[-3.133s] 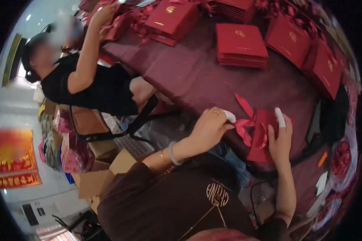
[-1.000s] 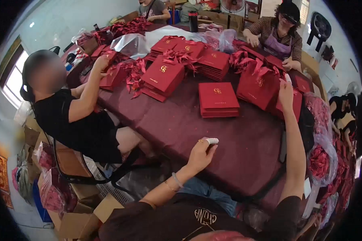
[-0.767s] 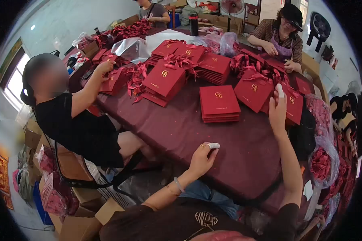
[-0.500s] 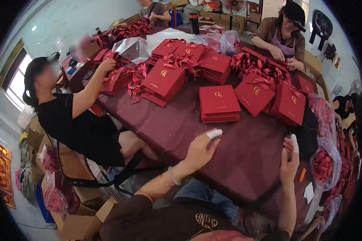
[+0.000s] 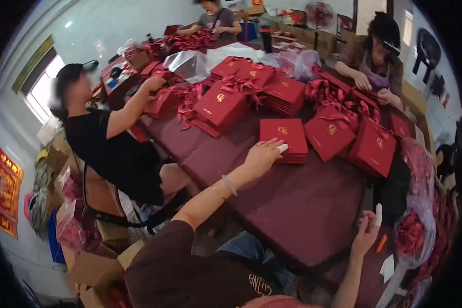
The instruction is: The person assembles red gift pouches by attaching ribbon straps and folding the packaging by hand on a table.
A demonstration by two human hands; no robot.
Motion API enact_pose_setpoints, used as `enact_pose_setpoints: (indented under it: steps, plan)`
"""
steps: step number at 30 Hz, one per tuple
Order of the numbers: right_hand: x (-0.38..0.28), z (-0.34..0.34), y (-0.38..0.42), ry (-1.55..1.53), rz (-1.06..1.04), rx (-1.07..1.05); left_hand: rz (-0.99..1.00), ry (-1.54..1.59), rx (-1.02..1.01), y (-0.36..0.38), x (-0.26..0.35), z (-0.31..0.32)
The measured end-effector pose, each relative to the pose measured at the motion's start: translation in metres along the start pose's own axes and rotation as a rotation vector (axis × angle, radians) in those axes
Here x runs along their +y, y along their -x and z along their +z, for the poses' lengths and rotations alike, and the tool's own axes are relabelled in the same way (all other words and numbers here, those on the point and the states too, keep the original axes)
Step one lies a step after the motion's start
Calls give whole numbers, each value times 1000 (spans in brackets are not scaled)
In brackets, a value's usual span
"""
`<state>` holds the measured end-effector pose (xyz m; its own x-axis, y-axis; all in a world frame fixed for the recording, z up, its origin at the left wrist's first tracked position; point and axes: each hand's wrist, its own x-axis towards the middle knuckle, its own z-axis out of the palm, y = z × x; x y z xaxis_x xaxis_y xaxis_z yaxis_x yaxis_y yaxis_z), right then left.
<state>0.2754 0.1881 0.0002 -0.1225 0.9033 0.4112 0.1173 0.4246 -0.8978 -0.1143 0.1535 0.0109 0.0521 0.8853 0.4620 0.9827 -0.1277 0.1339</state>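
My left hand [image 5: 262, 157] reaches forward, with its fingers lying over the front left corner of a stack of flat red paper bags [image 5: 287, 132]. The top bag carries a gold logo. A white cover sits on the thumb of that hand. Off to the right, my right hand [image 5: 365, 234] hovers near the table's right edge, holding nothing, its fingers loosely curled and apart. One of its digits also has a white cover. Closest to it lies an orange tool or cutter [image 5: 381, 243] beside a white scrap of paper [image 5: 387, 268].
More red bags with ribbon handles [image 5: 220, 105] stand in piles across the maroon table cloth [image 5: 303, 215]. Another bag [image 5: 373, 146] stands at the right. Plastic-wrapped red ribbons [image 5: 411, 231] hang at the right edge. Several people work around the table, including a person in black [image 5: 105, 138] at left.
My left hand has moved forward onto the red bag stack, from the bare cloth in front of it. My right hand appears lower in view. The camera view has shifted slightly.
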Motion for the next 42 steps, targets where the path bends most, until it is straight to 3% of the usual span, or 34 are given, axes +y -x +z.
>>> enact_pose_setpoints:
  steps: [4, 8, 10, 13, 16, 20, 21, 22, 24, 27, 28, 29, 31, 33, 35, 37, 38, 42]
  plan:
    - [-7, 0, 0, 64, -32, 12, 144, -105, 133, 4, -7, -4]
    - [-7, 3, -2, 67, -6, 5, 82, -48, 129, 8, -10, 2]
    - [-7, 3, -3, 70, 51, 21, 143, -28, 187, 9, -8, -1]
    - [-5, 3, -2, 51, 10, 40, 279, -164, 421, 9, 0, -25]
    - [-8, 2, -3, 87, 32, 73, 287, -140, 588, 18, 36, -67]
    - [-10, 5, -3, 94, 22, 101, 381, 48, 366, 57, 128, -74]
    - [-11, 4, -3, 99, -6, 116, 422, 167, 131, 64, 147, -60]
    - [-14, 1, -6, 110, -41, 134, 406, 297, -48, 78, 161, -35]
    - [-27, -6, -7, 112, -107, 232, 267, 493, -5, 88, 187, -24]
    - [-59, -35, 2, 89, -292, 489, 238, 625, 55, 97, 188, -30]
    - [-69, -51, 11, 166, -380, 552, 219, 645, 97, 100, 182, -32]
    - [-53, -76, 23, 181, -376, 610, 169, 645, -4, 103, 172, -37]
    - [-58, -89, 37, 266, -343, 688, 142, 380, -83, 112, 144, -44]
    - [-51, -108, 51, 285, -184, 713, -168, 340, -162, 132, 115, -46]
    - [-39, -128, 60, 298, -102, 711, -274, 374, -3, 170, 99, -69]
    - [-31, -145, 56, 442, -39, 730, -654, 522, -122, 220, 83, -92]
    - [-25, -155, 50, 510, -76, 702, -634, 520, -137, 219, 82, -92]
    - [-18, -176, 17, 633, -11, 615, -455, 577, 144, 221, 91, -64]
